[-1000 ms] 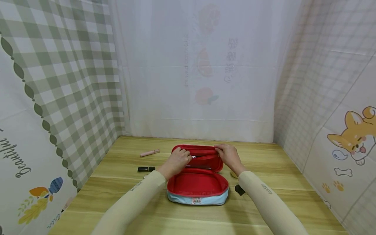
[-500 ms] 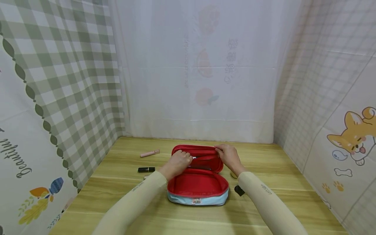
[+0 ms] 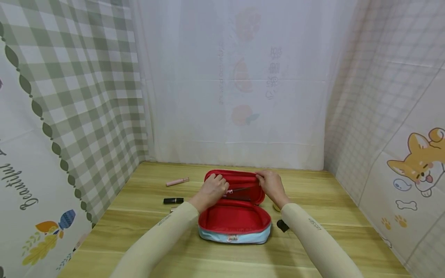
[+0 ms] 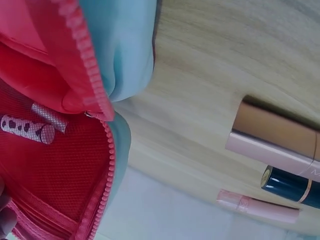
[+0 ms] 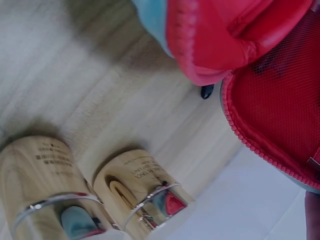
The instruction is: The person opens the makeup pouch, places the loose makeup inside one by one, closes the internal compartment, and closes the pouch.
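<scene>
A zipped pouch [image 3: 234, 237], light blue outside and red inside, lies unzipped with its lid [image 3: 258, 195] raised. Two small tubes [image 4: 30, 129] show behind the red mesh pocket [image 4: 65, 170] inside the lid, one white with dark spots. My left hand [image 3: 213, 189] has its fingers curled at the upper left of that pocket, gripping its edge; only fingertips [image 4: 6, 217] show in the left wrist view. My right hand [image 3: 272, 185] pinches the lid's rim at the upper right corner. A sliver of it [image 5: 313, 217] shows in the right wrist view.
Left of the pouch lie a pink tube [image 3: 177, 181], a black lipstick tube [image 3: 173, 200] and a bronze case [image 4: 275, 132]. Two glossy gold containers [image 5: 40, 170] and a black object [image 3: 282, 226] are on the right. Cloth curtains [image 3: 229, 116] enclose the wooden table [image 3: 313, 185].
My left hand has shifted slightly upward and right. The pale item beside its fingers sits lower in the mesh pocket. My right hand stays on the rim, and the lid has moved slightly right.
</scene>
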Available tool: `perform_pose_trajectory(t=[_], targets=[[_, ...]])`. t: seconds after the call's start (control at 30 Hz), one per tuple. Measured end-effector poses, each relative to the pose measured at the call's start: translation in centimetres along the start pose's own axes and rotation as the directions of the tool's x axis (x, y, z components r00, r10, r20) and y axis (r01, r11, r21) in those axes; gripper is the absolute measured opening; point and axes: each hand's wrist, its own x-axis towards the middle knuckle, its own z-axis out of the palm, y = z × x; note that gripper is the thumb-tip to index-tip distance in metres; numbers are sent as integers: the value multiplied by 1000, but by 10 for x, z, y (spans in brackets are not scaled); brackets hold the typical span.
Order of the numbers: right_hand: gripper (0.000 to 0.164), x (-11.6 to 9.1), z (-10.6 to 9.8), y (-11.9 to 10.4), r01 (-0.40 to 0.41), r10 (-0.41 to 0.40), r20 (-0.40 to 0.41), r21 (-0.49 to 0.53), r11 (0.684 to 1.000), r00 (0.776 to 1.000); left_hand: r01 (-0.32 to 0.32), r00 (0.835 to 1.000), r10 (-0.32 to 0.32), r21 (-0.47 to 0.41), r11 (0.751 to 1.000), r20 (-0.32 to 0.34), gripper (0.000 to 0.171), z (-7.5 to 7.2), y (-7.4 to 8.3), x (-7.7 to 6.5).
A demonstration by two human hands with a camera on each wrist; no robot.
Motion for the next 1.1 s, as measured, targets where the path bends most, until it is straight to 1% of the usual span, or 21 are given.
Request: perform_pose_trajectory(t=[0.13, 0.23, 0.37, 0.5, 0.57, 0.67, 0.83, 0.93, 1.0, 1.1], targets=[[20, -3, 2, 2, 4, -4, 3, -3, 1000, 1000, -14, 1000, 15, -17, 1000, 25, 13, -3, -1, -3], [20, -5, 3, 4, 10, -10, -8, -1, 1000, 1000, -15, 1000, 15, -32, 999, 0, 12, -5, -4, -7], [19, -7, 6, 6, 30, -30, -30, 11, 999, 999, -19, 998, 17, -46, 999, -59, 10, -4, -12, -16], [19, -7, 7, 7, 43, -42, -45, 6, 999, 998, -17, 995, 12, -51, 999, -103, 19, -3, -23, -28], [19, -8, 7, 7, 43, -43, -48, 1, 999, 998, -5, 993, -1, -56, 998, -119, 18, -3, -29, -34], [19, -8, 7, 7, 41, -41, -49, 0, 999, 998, 27, 989, -37, -66, 997, -141, 10, -4, -39, -42], [19, -10, 6, 7, 43, -42, -50, 4, 999, 998, 79, 980, -92, -83, 993, -174, 11, -1, -55, -55], [19, -11, 7, 8, 40, -40, -53, 6, 999, 998, 110, 975, -120, -65, 992, -188, 11, 2, -64, -64], [19, -12, 7, 8, 37, -37, -55, 10, 999, 998, 133, 973, -143, -68, 989, -181, 12, 3, -70, -71], [19, -12, 8, 7, 38, -37, -59, 7, 999, 998, 176, 971, -188, -93, 980, -145, 14, 3, -78, -80]])
